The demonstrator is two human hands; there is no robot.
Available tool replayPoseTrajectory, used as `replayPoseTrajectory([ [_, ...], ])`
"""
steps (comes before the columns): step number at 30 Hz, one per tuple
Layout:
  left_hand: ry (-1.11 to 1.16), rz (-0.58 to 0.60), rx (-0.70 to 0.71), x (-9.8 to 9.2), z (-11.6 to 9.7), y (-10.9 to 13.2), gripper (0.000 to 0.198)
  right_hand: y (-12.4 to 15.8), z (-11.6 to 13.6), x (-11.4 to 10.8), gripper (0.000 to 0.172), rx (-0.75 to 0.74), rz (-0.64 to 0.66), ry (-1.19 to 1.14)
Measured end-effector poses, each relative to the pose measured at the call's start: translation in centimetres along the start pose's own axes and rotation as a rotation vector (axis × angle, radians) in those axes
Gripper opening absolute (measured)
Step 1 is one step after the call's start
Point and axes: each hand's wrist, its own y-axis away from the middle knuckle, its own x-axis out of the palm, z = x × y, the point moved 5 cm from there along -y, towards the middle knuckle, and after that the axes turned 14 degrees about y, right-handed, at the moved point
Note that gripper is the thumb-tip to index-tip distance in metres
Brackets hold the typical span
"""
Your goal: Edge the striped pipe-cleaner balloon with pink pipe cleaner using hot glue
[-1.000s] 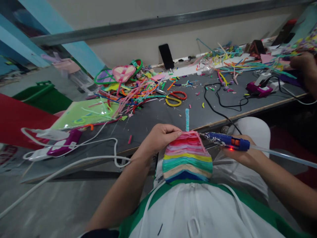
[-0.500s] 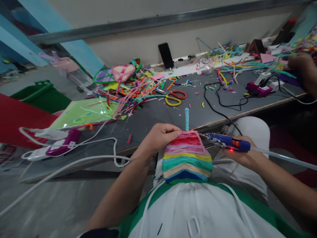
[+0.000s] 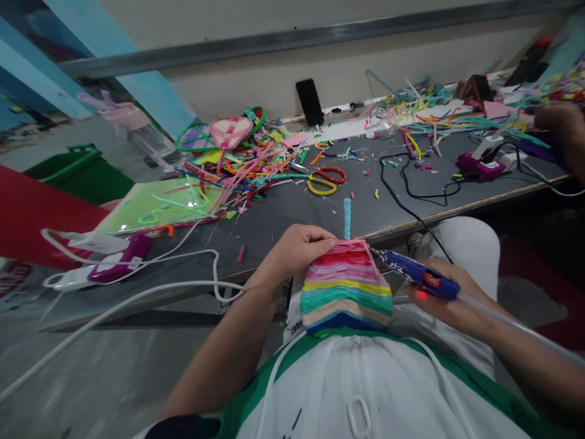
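Observation:
Near my lap is a craft piece of rainbow-striped pipe cleaners [image 3: 347, 289], banded from pink at the top through yellow and green to dark blue. My left hand [image 3: 305, 247] pinches its upper left edge between thumb and fingers. A light-blue pipe cleaner strip [image 3: 347, 218] sticks up from its top edge. In my right hand [image 3: 441, 299] is a blue hot glue gun [image 3: 414, 272] with a red light glowing and a clear glue stick trailing from its back. The nozzle points at the piece's upper right edge; whether it touches, I cannot tell.
Red-and-yellow-handled scissors [image 3: 326, 181] lie beside a heap of pipe cleaners [image 3: 247, 174]. A phone [image 3: 309, 102] leans on the wall. Power strips [image 3: 121, 259] and cables lie at both sides. Another person's hand [image 3: 560, 119] is at the far right.
The glue gun has tipped slightly, its rear end a little lower, with the nozzle still by the upper right edge. My left hand keeps its hold. The view has shifted slightly.

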Motion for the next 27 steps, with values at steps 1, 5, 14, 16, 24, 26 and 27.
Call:
replayPoseTrajectory([
  [1,0.0,0.001,0.002,0.0,0.0,0.0,0.031,0.1,0.3,0.0,0.013,-0.037,-0.011,0.004],
  [5,0.006,0.0,0.01,-0.1,0.2,-0.2,0.031,0.6,0.7,-0.2,0.02,-0.155,-0.095,-0.015],
  [14,0.032,0.0,-0.026,-0.2,0.9,-0.6,0.031,1.5,1.8,0.3,0.013,-0.247,-0.142,0.119],
  [16,0.044,0.004,-0.039,-0.1,0.9,-0.6,0.031,1.3,2.2,0.5,0.013,-0.293,-0.143,0.201],
  [24,0.068,-0.008,-0.055,-0.1,0.9,-0.5,0.032,0.3,3.5,0.5,0.023,-0.368,-0.187,0.534],
  [26,0.07,-0.005,-0.055,-0.1,0.9,-0.4,0.032,0.3,3.7,0.4,0.024,-0.372,-0.188,0.564],
  [27,0.069,-0.005,-0.057,-0.1,0.9,-0.4,0.032,0.3,3.8,0.4,0.024,-0.373,-0.189,0.573],
])
